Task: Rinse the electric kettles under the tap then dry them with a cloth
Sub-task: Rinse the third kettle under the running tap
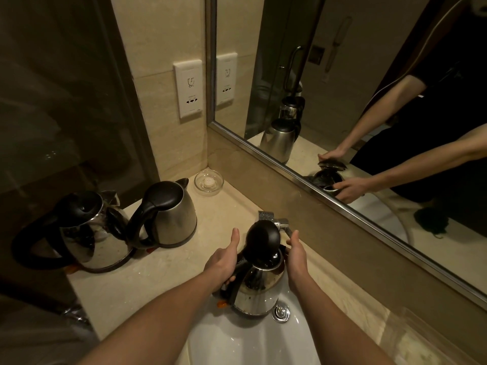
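Observation:
A steel electric kettle (257,288) with a black lid raised open is held over the white sink (237,343), just below the chrome tap (276,222). My left hand (224,262) grips its black handle, thumb pointing up. My right hand (296,256) rests against the kettle's right side near the rim. No water stream is visible. Two more steel kettles with black handles and closed lids stand on the counter to the left: a shiny one (87,233) and a matt one (171,212). No cloth is in view.
The beige stone counter (147,283) runs along a wall mirror (369,101) on the right. A small glass dish (209,181) sits in the back corner below a wall socket (188,90). The sink's chrome drain plug (282,312) lies beside the kettle base.

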{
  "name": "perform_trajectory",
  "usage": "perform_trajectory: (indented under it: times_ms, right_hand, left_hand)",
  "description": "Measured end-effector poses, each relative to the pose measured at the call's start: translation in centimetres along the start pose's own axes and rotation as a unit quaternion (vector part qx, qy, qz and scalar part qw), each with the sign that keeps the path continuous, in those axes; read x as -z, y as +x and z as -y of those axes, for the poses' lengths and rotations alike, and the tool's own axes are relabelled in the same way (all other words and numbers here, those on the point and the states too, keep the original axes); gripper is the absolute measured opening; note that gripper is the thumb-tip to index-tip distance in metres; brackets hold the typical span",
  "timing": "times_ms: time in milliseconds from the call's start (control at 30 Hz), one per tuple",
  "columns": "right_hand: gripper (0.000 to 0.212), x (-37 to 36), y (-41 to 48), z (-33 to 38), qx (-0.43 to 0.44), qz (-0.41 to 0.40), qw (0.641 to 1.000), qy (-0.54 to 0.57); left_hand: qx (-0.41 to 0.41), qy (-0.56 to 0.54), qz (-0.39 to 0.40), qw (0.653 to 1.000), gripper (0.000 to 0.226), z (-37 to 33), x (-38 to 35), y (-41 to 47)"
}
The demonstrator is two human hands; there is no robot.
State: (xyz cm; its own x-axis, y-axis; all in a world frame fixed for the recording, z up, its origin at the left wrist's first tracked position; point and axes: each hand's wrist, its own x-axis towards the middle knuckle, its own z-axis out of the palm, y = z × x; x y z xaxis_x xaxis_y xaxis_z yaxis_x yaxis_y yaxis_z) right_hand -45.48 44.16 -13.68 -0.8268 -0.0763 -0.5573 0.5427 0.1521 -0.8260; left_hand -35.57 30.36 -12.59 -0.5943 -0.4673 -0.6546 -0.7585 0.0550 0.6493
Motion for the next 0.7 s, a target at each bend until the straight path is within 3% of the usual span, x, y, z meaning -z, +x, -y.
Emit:
perform_trajectory:
  times_ms: [100, 333, 533, 700]
  right_hand:
    - [0.083, 0.1, 0.1, -0.1, 0.000, 0.006, 1.000, 0.001]
    - [0.095, 0.1, 0.7, -0.4, -0.004, 0.010, 1.000, 0.014]
    - [0.102, -0.2, 0.9, -0.6, -0.006, 0.011, 1.000, 0.026]
    - [0.100, -0.2, 1.1, -0.8, -0.008, 0.014, 0.999, 0.029]
  left_hand:
    - [0.003, -0.009, 0.002, 1.000, 0.090, -0.1, -0.1, 0.1]
    - [0.019, -0.037, 0.009, 0.999, 0.093, -0.2, 0.0, 0.1]
    - [0.045, -0.047, 0.029, 0.997, 0.118, 0.0, 0.3, 0.4]
    - [0.050, -0.045, 0.028, 0.997, 0.111, -0.2, 0.2, 0.4]
